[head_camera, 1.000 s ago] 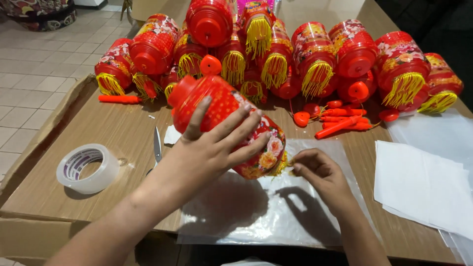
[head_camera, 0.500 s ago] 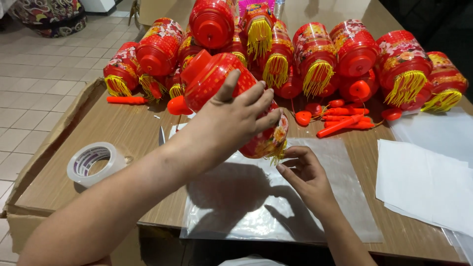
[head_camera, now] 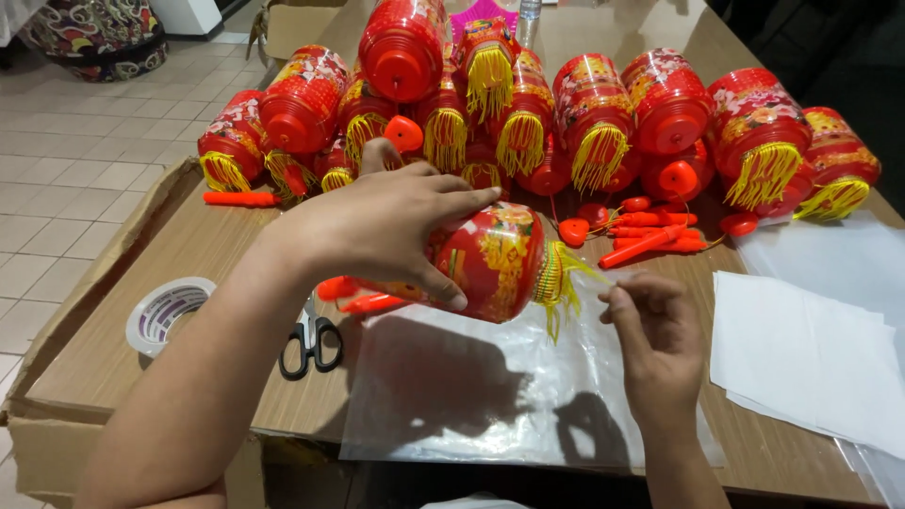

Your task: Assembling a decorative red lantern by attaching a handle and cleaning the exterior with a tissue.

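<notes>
My left hand (head_camera: 386, 231) grips a red plastic lantern (head_camera: 490, 259) with gold print, holding it on its side above the table. A yellow tassel fringe (head_camera: 558, 281) hangs from its right end. My right hand (head_camera: 650, 330) is just right of the fringe, fingertips pinched at its yellow strands. Under both hands lies a clear plastic bag (head_camera: 471, 396), flat on the brown cardboard table top (head_camera: 198, 283).
Several red lanterns with yellow tassels (head_camera: 528, 104) are piled along the far side. Loose orange-red handles (head_camera: 650, 240) lie near them. Black scissors (head_camera: 311, 339) and a roll of clear tape (head_camera: 165, 311) sit at left; white sheets (head_camera: 801, 358) at right.
My left hand has turned the lantern onto its side and moved it right, uncovering the scissors. My right hand has lifted off the bag to the tassel fringe.
</notes>
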